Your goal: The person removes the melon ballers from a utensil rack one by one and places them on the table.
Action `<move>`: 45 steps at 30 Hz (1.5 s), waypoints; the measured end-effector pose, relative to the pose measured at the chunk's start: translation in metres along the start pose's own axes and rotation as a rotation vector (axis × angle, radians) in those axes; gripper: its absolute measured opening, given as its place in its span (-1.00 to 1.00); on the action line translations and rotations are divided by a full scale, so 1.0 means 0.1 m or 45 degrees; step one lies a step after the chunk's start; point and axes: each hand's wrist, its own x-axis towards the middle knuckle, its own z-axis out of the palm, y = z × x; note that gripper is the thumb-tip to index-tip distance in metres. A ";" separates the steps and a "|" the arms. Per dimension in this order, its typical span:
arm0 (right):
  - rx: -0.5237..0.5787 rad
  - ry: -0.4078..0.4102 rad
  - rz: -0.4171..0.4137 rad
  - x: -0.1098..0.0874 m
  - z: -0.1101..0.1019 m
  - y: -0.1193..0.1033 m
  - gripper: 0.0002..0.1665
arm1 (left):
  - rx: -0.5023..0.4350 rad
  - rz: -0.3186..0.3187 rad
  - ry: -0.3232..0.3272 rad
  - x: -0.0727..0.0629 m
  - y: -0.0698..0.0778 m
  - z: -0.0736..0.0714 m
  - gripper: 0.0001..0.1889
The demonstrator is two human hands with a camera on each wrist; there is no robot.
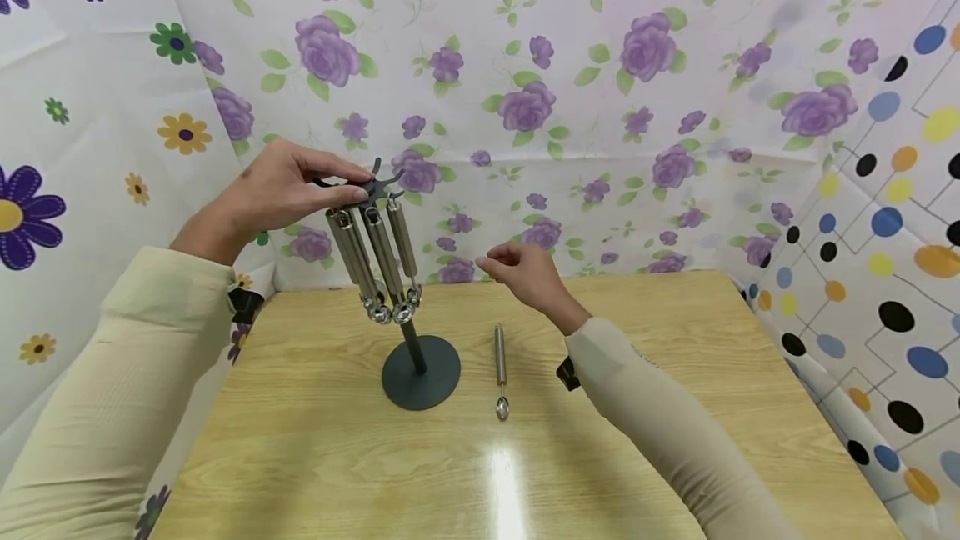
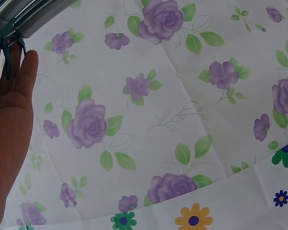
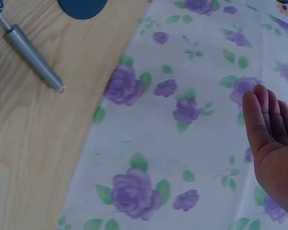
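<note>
My left hand pinches the hooked top of a black utensil stand between thumb and fingers. From its hooks hang several steel scoops that look like melon ballers, with shiny cylindrical handles and small round heads pointing down. One more melon baller lies on the table just right of the stand's round base, its bowl toward me. Above and beyond it, my right hand hovers with fingers loosely bent and nothing in them. The left wrist view catches only the hand's edge, a hook and part of a handle.
A light wooden table carries the stand and the loose scoop. Flowered sheeting hangs along the table's back edge. More patterned sheeting stands at the left and, with coloured dots, at the right.
</note>
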 end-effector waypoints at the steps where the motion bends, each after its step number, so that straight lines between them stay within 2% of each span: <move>1: 0.003 -0.005 -0.002 0.00 -0.01 -0.04 -0.57 | 0.002 -0.008 0.001 0.00 0.01 0.00 -0.77; 10: 0.036 -0.035 -0.059 -0.01 -0.08 -0.35 -0.59 | 0.051 -0.032 0.029 0.02 0.03 0.03 -0.77; 17: 0.074 -0.084 -0.157 0.03 -0.08 -0.54 -0.58 | 0.006 -0.164 0.029 0.03 0.09 0.02 -0.72; 23: 0.143 -0.142 -0.218 0.10 -0.02 -0.69 -0.57 | 0.050 -0.228 0.043 0.04 0.11 0.00 -0.68; 35: 0.196 -0.244 -0.274 0.19 0.18 -0.88 -0.54 | 0.077 -0.241 0.058 0.02 0.13 0.01 -0.69; 40: 0.204 -0.239 -0.341 0.20 0.25 -0.90 -0.60 | 0.064 -0.248 0.069 0.02 0.13 0.03 -0.67; 45: 0.230 -0.222 -0.353 0.21 0.28 -0.91 -0.64 | 0.033 -0.249 0.078 0.02 0.14 0.05 -0.67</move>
